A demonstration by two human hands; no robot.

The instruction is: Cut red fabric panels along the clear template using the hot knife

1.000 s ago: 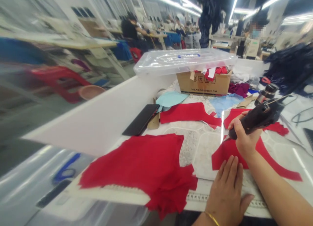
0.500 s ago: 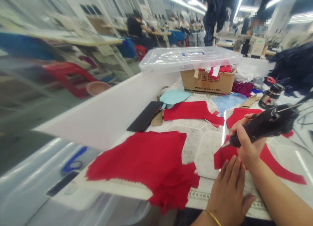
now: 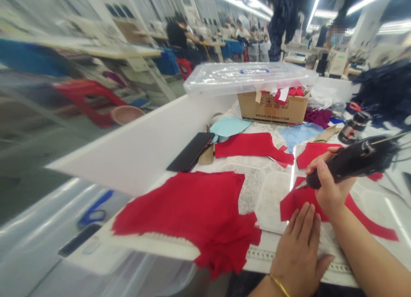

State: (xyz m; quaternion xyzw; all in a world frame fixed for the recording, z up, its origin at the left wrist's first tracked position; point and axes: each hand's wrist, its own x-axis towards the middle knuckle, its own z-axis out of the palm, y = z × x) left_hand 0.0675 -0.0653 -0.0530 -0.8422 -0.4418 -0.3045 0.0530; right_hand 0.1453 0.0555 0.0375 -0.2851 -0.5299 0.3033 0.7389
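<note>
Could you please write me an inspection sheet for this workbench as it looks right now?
Surface: white table with a patterned cover, mostly under fabric.
Job's things: black hand tool, its tip at a curved red fabric piece.
Clutter: stack of red fabric, phone, cardboard box under a clear lid, light blue pieces, jar.
Grippers: left hand flat on the red piece; right hand with fingers wrapped around the tool.
Cables: thin lead at the tool's rear; where it runs is unclear.
Surroundings: people at workstations behind; red chair at left.
</note>
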